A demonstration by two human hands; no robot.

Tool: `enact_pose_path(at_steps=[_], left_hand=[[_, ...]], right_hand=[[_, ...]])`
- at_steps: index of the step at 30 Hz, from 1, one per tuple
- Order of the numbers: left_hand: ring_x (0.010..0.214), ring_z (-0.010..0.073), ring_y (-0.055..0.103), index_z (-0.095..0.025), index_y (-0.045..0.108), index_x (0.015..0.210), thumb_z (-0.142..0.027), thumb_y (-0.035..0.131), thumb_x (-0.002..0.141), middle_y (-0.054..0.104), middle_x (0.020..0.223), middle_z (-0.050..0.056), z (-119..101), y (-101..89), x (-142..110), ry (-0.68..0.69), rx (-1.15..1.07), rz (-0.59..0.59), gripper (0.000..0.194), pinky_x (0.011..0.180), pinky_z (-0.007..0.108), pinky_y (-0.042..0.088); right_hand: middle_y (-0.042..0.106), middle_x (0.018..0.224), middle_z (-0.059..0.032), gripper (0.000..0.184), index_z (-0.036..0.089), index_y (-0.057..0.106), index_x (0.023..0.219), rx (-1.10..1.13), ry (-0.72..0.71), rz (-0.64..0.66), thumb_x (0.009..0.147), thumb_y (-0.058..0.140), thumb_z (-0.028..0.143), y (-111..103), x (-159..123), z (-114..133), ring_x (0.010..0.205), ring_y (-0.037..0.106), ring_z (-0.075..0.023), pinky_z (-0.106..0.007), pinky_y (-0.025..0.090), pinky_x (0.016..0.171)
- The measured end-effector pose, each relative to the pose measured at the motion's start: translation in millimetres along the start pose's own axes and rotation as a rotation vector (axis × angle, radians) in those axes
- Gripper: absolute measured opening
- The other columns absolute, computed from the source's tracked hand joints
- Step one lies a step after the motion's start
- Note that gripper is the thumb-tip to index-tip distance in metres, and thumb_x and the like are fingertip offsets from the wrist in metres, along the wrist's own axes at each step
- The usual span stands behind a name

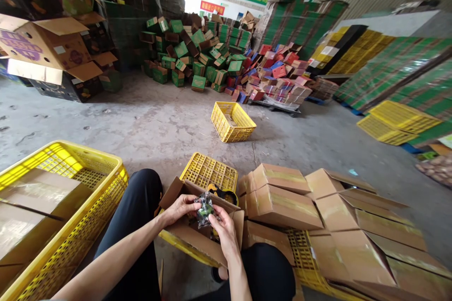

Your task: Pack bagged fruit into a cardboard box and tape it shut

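Observation:
Over an open cardboard box (197, 241), my left hand (179, 208) and my right hand (223, 229) pinch a small clear plastic packet (204, 210) from either side. Something green shows through the crinkled film, but I cannot make out its kind. The fingers of both hands are closed on the packet. Inside the box, near its far side, lie black-and-yellow things (222, 193), partly hidden by my hands. The box sits between my knees on a yellow crate, whose edge shows below it.
A yellow crate (116, 169) with cardboard boxes stands at my left. Taped cardboard boxes (282, 202) are stacked at my right. Ahead are an upturned yellow crate (208, 171) and another yellow crate (233, 137) on the concrete floor. Heaped green boxes (197, 82) and wrapped pallets lie farther back.

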State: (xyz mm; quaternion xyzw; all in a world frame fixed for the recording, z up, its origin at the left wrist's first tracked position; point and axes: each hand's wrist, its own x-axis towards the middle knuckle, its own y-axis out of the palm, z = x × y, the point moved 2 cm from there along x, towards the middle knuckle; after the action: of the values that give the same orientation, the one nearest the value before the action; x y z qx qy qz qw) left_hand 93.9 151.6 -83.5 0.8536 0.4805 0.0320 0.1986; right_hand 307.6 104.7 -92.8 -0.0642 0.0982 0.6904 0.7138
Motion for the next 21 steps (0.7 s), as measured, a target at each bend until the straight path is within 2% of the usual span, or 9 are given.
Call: enact_pose_path(at_steps=[13,21], left_hand=[[0.089,0.0216,0.067,-0.013,0.081,0.104,-0.065,0.081,0.083,0.075,0.096,0.009,7.4,-3.1,2.1,-0.066,-0.053,-0.054,0.056,0.084,0.031,0.053],[0.083,0.0201,0.068,-0.012,0.081,0.099,-0.068,0.081,0.082,0.077,0.092,0.011,21.0,-10.4,8.8,-0.091,-0.111,-0.104,0.059,0.081,0.031,0.054]], right_hand=[[0.082,0.109,-0.0097,0.061,0.023,0.081,0.114,-0.024,-0.031,-0.016,0.070,0.091,0.064,-0.4,1.1,-0.5,0.099,0.074,-0.0308,-0.041,0.060,0.089],[0.082,0.108,-0.0093,0.060,0.023,0.080,0.114,-0.015,-0.028,-0.005,0.070,0.092,0.063,-0.4,1.7,-2.1,0.098,0.073,-0.0305,-0.041,0.060,0.089]])
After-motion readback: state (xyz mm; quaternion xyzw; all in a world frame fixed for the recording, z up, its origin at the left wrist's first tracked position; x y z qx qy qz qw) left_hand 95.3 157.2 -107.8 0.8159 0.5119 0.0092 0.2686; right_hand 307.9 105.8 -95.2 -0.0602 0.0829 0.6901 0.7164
